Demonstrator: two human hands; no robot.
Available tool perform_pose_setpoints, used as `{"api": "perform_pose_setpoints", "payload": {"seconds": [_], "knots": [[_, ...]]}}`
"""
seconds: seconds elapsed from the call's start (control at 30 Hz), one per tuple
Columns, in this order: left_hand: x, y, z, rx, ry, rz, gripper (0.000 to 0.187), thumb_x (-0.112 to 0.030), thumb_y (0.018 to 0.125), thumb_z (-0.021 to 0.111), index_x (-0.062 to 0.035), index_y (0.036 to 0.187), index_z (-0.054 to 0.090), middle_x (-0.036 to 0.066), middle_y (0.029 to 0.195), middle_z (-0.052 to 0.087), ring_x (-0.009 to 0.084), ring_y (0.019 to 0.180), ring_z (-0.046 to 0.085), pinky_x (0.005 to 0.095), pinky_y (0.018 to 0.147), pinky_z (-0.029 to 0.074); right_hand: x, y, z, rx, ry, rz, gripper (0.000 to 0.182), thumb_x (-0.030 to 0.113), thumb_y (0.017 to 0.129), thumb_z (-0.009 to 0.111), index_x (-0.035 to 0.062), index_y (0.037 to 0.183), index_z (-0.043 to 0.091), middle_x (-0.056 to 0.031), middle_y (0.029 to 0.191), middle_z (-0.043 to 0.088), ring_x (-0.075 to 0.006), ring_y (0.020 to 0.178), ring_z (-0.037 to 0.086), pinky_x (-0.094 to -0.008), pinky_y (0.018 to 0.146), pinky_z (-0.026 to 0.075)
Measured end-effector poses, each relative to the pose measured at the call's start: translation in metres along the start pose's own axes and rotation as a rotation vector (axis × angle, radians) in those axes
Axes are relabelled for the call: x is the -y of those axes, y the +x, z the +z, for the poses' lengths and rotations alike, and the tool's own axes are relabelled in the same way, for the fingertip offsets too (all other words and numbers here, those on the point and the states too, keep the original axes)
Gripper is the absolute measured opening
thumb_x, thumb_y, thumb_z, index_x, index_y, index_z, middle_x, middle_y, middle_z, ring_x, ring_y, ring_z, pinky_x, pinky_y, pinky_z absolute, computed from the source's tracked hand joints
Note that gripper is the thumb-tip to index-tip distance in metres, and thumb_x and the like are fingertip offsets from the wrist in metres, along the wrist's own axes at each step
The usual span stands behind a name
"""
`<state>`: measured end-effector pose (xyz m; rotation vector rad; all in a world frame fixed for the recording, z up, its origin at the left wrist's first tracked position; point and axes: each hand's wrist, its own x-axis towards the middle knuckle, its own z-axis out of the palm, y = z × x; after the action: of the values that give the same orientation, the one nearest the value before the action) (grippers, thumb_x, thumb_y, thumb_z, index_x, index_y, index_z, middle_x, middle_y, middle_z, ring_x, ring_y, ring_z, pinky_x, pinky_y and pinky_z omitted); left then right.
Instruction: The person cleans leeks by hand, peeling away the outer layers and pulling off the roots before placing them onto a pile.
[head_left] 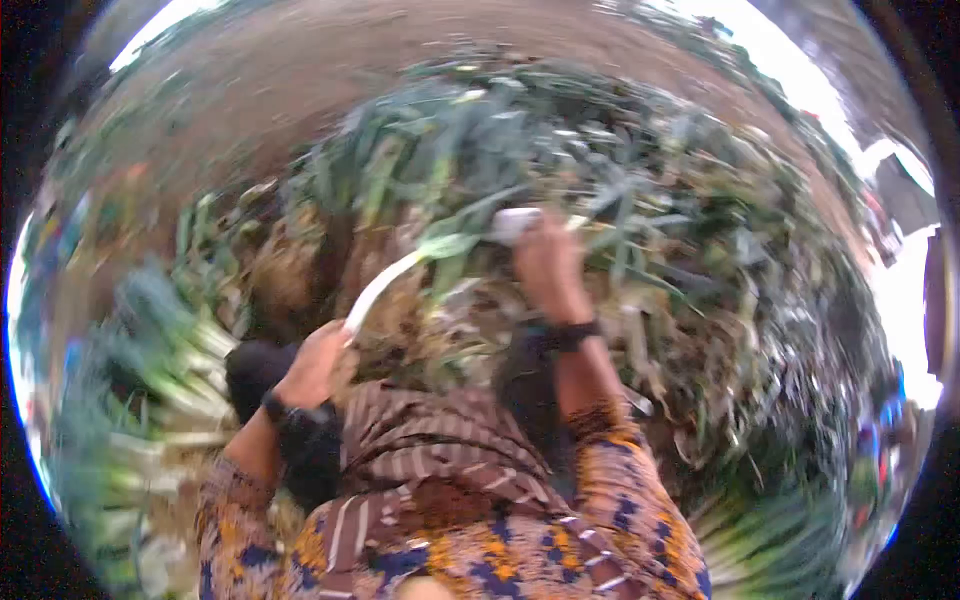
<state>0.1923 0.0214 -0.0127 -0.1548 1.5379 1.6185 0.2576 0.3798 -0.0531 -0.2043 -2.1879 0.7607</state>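
Observation:
My left hand [312, 368] is closed around the white root end of a leek [383, 287]. Its pale stem slants up and to the right, away from me, and its green leaves spread toward the middle of the view. Up and to the right, my right hand [552, 262] is closed on what looks like a knife [514, 224]; a short, pale, blurred blade shows at its left side, close to the leek's leaves. The handle is hidden in my fingers. Motion smears both hands somewhat.
A large heap of leeks and cut leaves [690, 200] spreads in front and to the right. Leeks with white stems [195, 370] lie at my left, more leeks [765, 540] at lower right. Bare brown ground [330, 60] lies beyond. My knees flank a striped cloth [430, 425].

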Motion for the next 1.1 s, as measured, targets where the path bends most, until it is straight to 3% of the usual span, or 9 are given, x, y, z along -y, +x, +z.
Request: {"api": "perform_pose_setpoints", "payload": {"seconds": [0.1,0.3,0.37,0.53,0.63,0.67,0.73,0.9,1.1], "knots": [[-0.017,-0.010,0.008,-0.026,-0.156,0.002,0.016,-0.019,0.093,0.039,-0.0082,0.099,0.050,-0.003,0.055,0.034,0.0065,0.041,0.033,0.0212,0.034,0.025,0.002,0.010,-0.020,-0.087,-0.776,-0.001,0.025,0.015,0.080,0.052,0.0046,0.102,0.058,-0.0148,0.092,0.060,-0.0301,0.080,0.060,-0.0419,0.070,0.049],[0.006,0.004,-0.001,-0.072,0.005,0.086,0.016,-0.018,0.093,0.039,-0.0066,0.101,0.047,0.003,0.071,0.053,0.0093,0.047,0.046,0.0221,0.038,0.036,0.060,-0.052,0.070,0.991,0.589,0.620,0.034,0.027,0.088,0.056,-0.0012,0.106,0.059,-0.0076,0.095,0.062,-0.0129,0.080,0.058,-0.0288,0.071,0.049],[0.010,0.003,0.001,-0.097,0.020,0.098,0.016,-0.018,0.092,0.041,-0.0064,0.101,0.048,0.003,0.072,0.053,0.0099,0.049,0.048,0.0227,0.039,0.038,0.086,-0.076,0.096,0.922,0.760,0.518,0.032,0.024,0.090,0.052,-0.0009,0.109,0.057,-0.0084,0.099,0.060,-0.0128,0.079,0.057,-0.0278,0.071,0.048],[0.023,0.008,-0.001,-0.225,0.269,0.172,0.020,-0.018,0.090,0.045,-0.0051,0.106,0.048,0.004,0.071,0.052,0.0118,0.047,0.049,0.0252,0.042,0.042,0.145,-0.077,0.102,0.939,1.375,0.847,0.028,0.014,0.086,0.055,0.0011,0.111,0.054,-0.0076,0.111,0.052,-0.0151,0.092,0.055,-0.0286,0.075,0.048],[0.001,-0.018,0.014,-0.119,0.204,0.071,0.020,-0.014,0.086,0.049,-0.0066,0.105,0.051,0.000,0.070,0.048,0.0076,0.050,0.042,0.0235,0.039,0.033,0.128,-0.091,0.115,0.849,0.828,0.032,0.036,0.009,0.079,0.057,0.0030,0.114,0.053,-0.0146,0.118,0.050,-0.0251,0.097,0.055,-0.0344,0.078,0.047],[0.006,-0.010,0.009,-0.035,0.257,0.170,0.018,-0.013,0.086,0.049,-0.0077,0.104,0.052,0.000,0.068,0.048,0.0069,0.050,0.042,0.0223,0.040,0.034,0.140,-0.077,0.106,1.058,0.986,0.638,0.035,0.012,0.082,0.057,0.0044,0.116,0.054,-0.0104,0.108,0.056,-0.0229,0.092,0.056,-0.0333,0.076,0.047],[-0.012,-0.036,0.023,-0.038,0.320,0.050,0.027,-0.013,0.087,0.047,-0.0122,0.114,0.044,0.002,0.067,0.050,0.0084,0.044,0.043,0.0236,0.035,0.035,0.139,-0.096,0.123,0.854,1.017,0.515,0.029,0.024,0.089,0.055,0.0027,0.109,0.059,-0.0006,0.089,0.060,-0.0097,0.080,0.051,-0.0269,0.070,0.044],[-0.004,-0.025,0.012,-0.083,0.206,0.115,0.039,-0.011,0.089,0.044,-0.0071,0.127,0.037,0.007,0.068,0.054,0.0112,0.043,0.046,0.0231,0.039,0.038,0.145,-0.094,0.114,0.819,1.002,0.646,0.030,0.029,0.089,0.056,0.0011,0.098,0.059,0.0008,0.084,0.058,-0.0066,0.077,0.048,-0.0267,0.067,0.043],[-0.010,-0.022,0.014,-0.086,0.084,0.130,0.030,-0.015,0.091,0.046,-0.0048,0.119,0.044,0.005,0.066,0.055,0.0083,0.043,0.045,0.0211,0.036,0.035,0.141,-0.108,0.130,0.426,0.755,0.199,0.020,0.020,0.085,0.059,0.0027,0.094,0.059,-0.0108,0.080,0.059,-0.0219,0.078,0.056,-0.0334,0.068,0.045]]}}
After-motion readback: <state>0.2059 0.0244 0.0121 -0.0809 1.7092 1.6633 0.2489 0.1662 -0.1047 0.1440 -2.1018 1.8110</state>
